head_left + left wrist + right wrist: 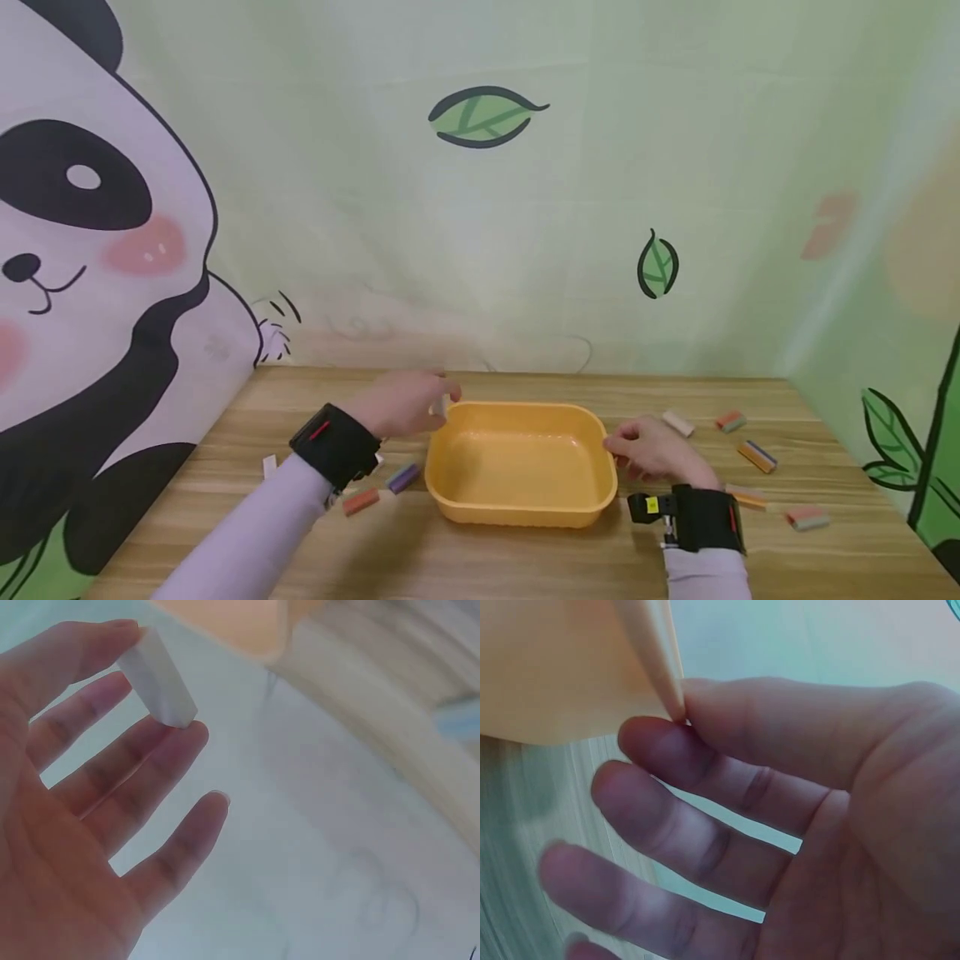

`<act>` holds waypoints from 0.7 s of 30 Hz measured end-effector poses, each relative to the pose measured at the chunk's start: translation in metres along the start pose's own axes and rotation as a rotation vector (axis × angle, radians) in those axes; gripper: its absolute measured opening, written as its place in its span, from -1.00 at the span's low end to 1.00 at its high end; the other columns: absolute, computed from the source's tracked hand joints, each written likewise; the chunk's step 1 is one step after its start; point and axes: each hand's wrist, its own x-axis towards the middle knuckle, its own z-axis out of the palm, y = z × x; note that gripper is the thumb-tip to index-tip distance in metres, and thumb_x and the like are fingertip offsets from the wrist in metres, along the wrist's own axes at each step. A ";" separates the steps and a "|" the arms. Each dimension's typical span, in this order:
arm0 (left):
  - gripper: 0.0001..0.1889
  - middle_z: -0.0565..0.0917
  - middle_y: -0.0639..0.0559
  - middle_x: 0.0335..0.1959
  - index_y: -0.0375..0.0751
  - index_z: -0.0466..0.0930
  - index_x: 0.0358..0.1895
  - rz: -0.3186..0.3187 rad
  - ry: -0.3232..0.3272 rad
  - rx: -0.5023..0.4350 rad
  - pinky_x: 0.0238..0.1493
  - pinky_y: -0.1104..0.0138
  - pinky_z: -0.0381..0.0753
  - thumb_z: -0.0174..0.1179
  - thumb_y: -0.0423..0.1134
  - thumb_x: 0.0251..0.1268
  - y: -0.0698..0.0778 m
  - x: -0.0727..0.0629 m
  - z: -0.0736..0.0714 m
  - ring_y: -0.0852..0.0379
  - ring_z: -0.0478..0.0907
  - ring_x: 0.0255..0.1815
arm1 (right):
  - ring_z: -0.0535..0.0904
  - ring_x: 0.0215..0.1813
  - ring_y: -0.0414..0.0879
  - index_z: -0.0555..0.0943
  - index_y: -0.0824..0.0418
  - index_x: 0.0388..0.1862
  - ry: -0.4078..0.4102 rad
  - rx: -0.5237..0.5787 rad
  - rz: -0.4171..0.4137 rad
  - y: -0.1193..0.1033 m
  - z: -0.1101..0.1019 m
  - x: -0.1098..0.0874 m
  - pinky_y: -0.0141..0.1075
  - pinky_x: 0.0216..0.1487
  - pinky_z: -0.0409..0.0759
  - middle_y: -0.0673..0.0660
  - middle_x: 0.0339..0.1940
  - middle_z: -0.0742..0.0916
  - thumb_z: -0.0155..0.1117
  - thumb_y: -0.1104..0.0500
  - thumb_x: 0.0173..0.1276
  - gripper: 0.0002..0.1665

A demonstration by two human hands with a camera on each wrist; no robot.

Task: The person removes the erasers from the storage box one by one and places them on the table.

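My left hand point(401, 402) is raised over the back left corner of a yellow plastic basin point(521, 510). Between its thumb and fingertips it pinches a small white block point(159, 679), eraser-like in shape; the little finger stays apart from it. On the basin's right side, my right hand point(658, 450) pinches the rim point(660, 671) between thumb and index finger, with the other fingers loosely bent below. Inside the basin only the bare yellow floor shows.
Left of the basin lie a purple block point(403, 477), an orange-red block point(361, 502) and a white piece point(270, 466). To the right are several more, including a white block point(678, 423) and an orange-and-blue block point(757, 457). A printed cloth point(585, 167) hangs behind the wooden table point(390, 558).
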 end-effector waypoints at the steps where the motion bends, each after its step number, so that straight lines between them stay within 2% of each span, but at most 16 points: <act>1: -0.68 0.62 -0.04 -0.14 -0.16 0.61 0.01 -0.007 0.006 -0.007 -0.15 0.17 0.57 0.36 -0.27 0.19 -0.002 -0.004 -0.004 0.04 0.58 -0.22 | 0.52 -0.51 -0.04 0.62 0.23 -0.38 -0.002 -0.002 0.001 -0.001 0.000 0.000 -0.28 -0.51 0.47 0.12 -0.52 0.61 0.18 0.11 0.45 -0.75; 5: -0.66 0.61 -0.03 -0.12 -0.18 0.60 0.05 -0.032 0.014 -0.016 -0.14 0.18 0.57 0.35 -0.27 0.19 -0.008 -0.019 -0.016 0.06 0.57 -0.22 | 0.53 -0.47 -0.02 0.63 0.24 -0.35 -0.007 -0.011 0.010 -0.002 0.000 0.000 -0.26 -0.47 0.49 0.13 -0.47 0.62 0.16 0.12 0.45 -0.77; 11: -0.66 0.62 -0.04 -0.10 -0.19 0.60 0.05 -0.072 0.021 -0.057 -0.12 0.21 0.58 0.35 -0.27 0.21 -0.015 -0.041 -0.020 0.08 0.58 -0.23 | 0.53 -0.49 -0.02 0.63 0.21 -0.36 0.000 -0.004 0.012 -0.002 0.000 0.000 -0.27 -0.48 0.48 0.14 -0.48 0.62 0.18 0.11 0.44 -0.77; 16: -0.69 0.61 -0.02 -0.12 -0.16 0.60 0.02 -0.094 0.020 -0.076 -0.17 0.22 0.58 0.36 -0.28 0.20 -0.021 -0.059 -0.016 0.09 0.57 -0.24 | 0.53 -0.50 -0.03 0.62 0.22 -0.37 -0.009 0.001 0.012 -0.002 0.000 0.000 -0.28 -0.50 0.46 0.15 -0.47 0.62 0.17 0.11 0.45 -0.77; 21: -0.73 0.59 0.03 -0.19 -0.12 0.62 -0.06 -0.053 0.029 -0.083 -0.24 0.24 0.56 0.37 -0.28 0.17 -0.025 -0.077 -0.005 0.09 0.56 -0.26 | 0.53 -0.49 -0.03 0.63 0.22 -0.36 -0.012 0.007 0.016 -0.003 0.000 -0.001 -0.28 -0.50 0.46 0.15 -0.47 0.62 0.17 0.11 0.45 -0.77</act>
